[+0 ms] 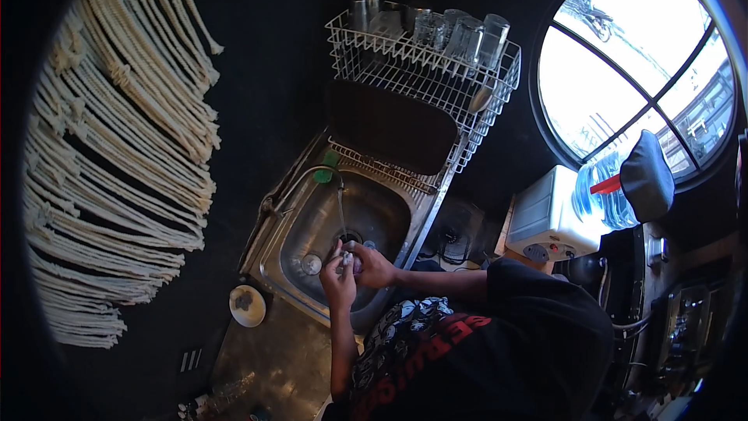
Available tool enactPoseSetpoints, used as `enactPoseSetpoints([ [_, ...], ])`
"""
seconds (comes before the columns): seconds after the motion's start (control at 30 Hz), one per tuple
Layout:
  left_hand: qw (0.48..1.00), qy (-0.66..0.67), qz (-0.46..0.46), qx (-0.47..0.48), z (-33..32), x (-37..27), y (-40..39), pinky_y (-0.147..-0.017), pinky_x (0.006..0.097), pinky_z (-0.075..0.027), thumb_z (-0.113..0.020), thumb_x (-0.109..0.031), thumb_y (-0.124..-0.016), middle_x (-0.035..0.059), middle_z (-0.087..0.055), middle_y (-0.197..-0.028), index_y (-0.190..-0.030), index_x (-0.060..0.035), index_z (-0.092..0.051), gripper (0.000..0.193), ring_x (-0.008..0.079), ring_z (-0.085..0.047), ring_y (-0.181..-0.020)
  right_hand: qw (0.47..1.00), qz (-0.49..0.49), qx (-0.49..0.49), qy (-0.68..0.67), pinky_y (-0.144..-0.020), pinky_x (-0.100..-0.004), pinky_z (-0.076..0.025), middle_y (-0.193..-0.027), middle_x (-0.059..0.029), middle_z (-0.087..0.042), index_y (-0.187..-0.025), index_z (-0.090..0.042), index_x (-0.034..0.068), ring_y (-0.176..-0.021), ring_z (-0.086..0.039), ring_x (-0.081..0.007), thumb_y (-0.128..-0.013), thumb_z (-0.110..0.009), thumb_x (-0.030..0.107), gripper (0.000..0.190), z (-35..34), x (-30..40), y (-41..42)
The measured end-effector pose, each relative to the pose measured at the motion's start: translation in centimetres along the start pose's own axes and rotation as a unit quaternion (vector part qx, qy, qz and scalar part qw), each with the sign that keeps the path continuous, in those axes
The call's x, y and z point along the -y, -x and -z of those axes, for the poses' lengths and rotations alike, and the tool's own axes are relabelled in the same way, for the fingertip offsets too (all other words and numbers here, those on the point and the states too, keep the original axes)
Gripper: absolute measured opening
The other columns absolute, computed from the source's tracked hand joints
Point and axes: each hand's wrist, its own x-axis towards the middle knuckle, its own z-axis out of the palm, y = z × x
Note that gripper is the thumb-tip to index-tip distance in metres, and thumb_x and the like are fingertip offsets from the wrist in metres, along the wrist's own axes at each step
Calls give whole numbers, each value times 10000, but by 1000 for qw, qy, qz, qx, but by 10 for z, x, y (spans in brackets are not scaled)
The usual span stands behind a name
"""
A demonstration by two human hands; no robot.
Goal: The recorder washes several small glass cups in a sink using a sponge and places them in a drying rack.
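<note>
Both my hands meet over the near part of a stainless steel sink, below a curved metal faucet from which a thin stream of water runs. My left hand has its fingers curled near a small pale thing, too small to name. Touching it from the right, my right hand is closed around a small purplish object, mostly hidden by the fingers. A small round glass or cup stands in the basin, left of my hands. Another small clear item lies close behind them, near the drain.
A white wire dish rack holding several glasses stands behind the sink, with a dark tray leaning before it. A green holder is beside the faucet. A bowl sits on the left counter. A water dispenser is at right.
</note>
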Motion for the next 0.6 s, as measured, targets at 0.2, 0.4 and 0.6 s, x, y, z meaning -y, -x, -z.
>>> enactPoseSetpoints([
  [0.2, 960, 247, -3, 129, 26, -15, -12, -1127, 395, -204, -581, -58, -867, 176, -422, -1429, -1203, 63, -580, 357, 272, -251, -1408, 675, -275, 217, -649, -664, -371, -540, -1011, -132, -571, -1427, -214, 138, -780, -627, -257, -778, -636, 33, 781, 18, -10, -4],
  [0.4, 984, 97, -52, 139, 28, 10, -16, -1106, 365, -254, -548, -43, -889, 180, -471, -1388, -1265, 45, -540, 386, 253, -358, -1353, 742, -293, 189, -573, -674, -391, -516, -1012, -177, -584, -1419, -247, 118, -808, -626, -284, -768, -658, 104, 770, 15, -6, -9],
  [0.6, 996, -43, -45, -68, -27, 7, -3, -932, 361, -446, -546, -50, -876, 210, -588, -1237, -1057, 93, -622, 243, 308, -588, -1124, 983, -41, 23, 177, -623, -392, -496, -876, -185, -618, -1436, -240, 88, -745, -639, -306, -722, -670, 87, 834, 20, 7, -4],
])
